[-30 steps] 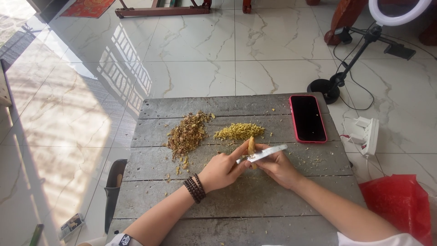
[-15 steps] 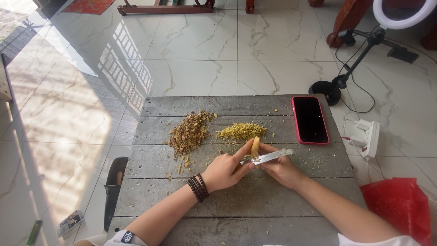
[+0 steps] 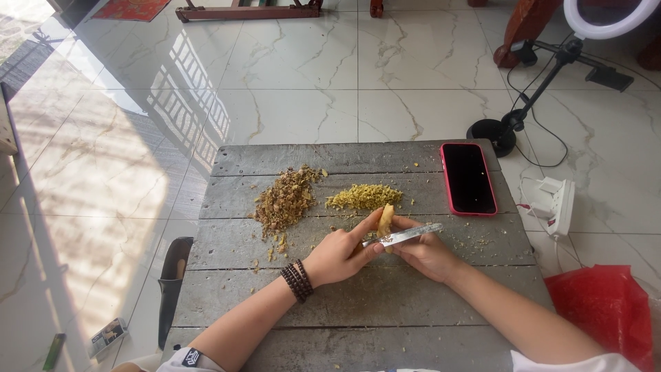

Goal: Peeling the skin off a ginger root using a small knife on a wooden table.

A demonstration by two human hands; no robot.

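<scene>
Low in the middle of the frame, the left hand point(image 3: 337, 256) is closed in a grip on a small yellowish piece point(image 3: 385, 220), held upright just above the table point(image 3: 413, 313). The right hand point(image 3: 428, 253) is clenched round a knife point(image 3: 403, 237), its blade lying flat against the piece. Two heaps lie beyond the hands (both finely chopped): one brownish pile point(image 3: 286, 200), one yellow pile point(image 3: 363, 196). One red-cased phone point(image 3: 468, 178) lies at the table's upper right.

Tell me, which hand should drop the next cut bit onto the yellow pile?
Probably the left hand. It pinches the yellow piece right beside the yellow pile, while the right hand is busy gripping the knife.
</scene>
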